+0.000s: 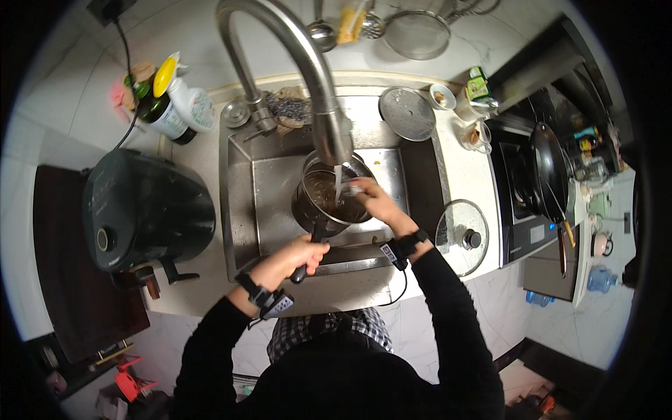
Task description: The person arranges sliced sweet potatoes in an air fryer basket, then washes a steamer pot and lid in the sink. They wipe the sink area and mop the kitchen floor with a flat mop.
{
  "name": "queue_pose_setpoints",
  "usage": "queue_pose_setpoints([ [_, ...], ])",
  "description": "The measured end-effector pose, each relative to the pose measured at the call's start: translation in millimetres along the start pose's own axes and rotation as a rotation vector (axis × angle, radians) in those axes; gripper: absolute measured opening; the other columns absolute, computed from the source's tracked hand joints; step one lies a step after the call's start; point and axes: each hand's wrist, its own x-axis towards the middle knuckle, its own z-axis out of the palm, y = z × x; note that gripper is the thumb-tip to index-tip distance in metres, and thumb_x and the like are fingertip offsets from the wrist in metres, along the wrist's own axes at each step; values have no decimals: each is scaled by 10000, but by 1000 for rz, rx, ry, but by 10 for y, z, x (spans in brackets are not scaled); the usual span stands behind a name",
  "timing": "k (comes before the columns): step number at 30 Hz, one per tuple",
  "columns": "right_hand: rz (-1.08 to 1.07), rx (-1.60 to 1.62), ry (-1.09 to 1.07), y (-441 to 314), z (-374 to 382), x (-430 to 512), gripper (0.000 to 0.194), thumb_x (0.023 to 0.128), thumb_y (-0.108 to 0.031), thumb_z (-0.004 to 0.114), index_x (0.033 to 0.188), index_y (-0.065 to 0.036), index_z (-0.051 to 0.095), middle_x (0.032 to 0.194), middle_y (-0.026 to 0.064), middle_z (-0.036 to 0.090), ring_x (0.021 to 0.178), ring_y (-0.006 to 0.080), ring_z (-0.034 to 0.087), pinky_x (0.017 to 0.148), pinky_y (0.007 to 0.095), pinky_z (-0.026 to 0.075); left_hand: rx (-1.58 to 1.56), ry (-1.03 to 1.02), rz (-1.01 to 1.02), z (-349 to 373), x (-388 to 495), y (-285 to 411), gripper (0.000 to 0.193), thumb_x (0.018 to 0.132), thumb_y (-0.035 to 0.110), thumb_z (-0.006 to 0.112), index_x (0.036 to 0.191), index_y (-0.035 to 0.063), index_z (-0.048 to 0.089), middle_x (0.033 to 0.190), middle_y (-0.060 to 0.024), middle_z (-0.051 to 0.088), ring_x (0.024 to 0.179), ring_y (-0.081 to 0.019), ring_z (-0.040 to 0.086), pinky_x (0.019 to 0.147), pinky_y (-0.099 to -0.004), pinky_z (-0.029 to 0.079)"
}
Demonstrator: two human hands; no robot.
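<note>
My left hand (303,255) grips the black handle of a metal saucepan (304,210), which is held tilted in the stainless steel sink (239,210). Water runs from the faucet (332,131) into the pan, where brownish liquid shows. At the pan's right rim, my right hand (374,199) holds a small shiny scrubber, perhaps steel wool (350,188), blurred and partly hidden by the fingers. Behind the saucepan a second round metal vessel (310,160) is partly covered by the faucet.
A dark air fryer (152,210) stands left, with a spray bottle (194,107) behind it. A glass lid (457,236) lies right of the sink, a round metal lid (408,113) at its back right corner. Farther right, a wok (546,173) rests on the cooktop (517,241).
</note>
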Motion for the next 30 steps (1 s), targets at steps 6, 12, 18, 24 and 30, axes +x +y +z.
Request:
queue_pose_setpoints([
  [6,407,-414,-796,-65,256,-9,605,901,-528,267,1161,-57,544,1240,140,491,1166,273,429,982,349,296,340,94,90,337,-391,-114,159,843,92,516,826,78,358,572,21,374,399,-66,355,357,-242,309],
  [12,-424,-1411,-550,-46,277,49,355,736,-273,579,1030,-79,623,1253,60,427,1241,269,285,976,483,243,523,192,141,537,-535,-127,149,841,83,506,829,68,358,549,3,385,378,-85,381,350,-260,332],
  [18,-98,-921,-486,123,251,97,496,728,-188,603,1191,-91,453,1147,168,483,1062,336,483,958,404,343,672,267,161,628,-565,-90,153,842,107,507,819,42,371,527,-10,416,371,-101,424,345,-270,349],
  [24,417,48,-626,-126,365,13,449,791,-110,470,1238,-70,471,1016,111,584,844,217,548,730,333,451,448,169,177,622,-423,-136,136,844,86,499,816,48,372,527,5,407,379,-90,425,349,-260,358],
  [30,430,835,236,-339,42,279,194,918,-200,435,1003,-63,544,802,14,563,684,94,515,588,252,439,517,241,150,675,-390,-238,139,842,89,502,821,36,374,534,-8,430,384,-95,435,354,-258,363],
])
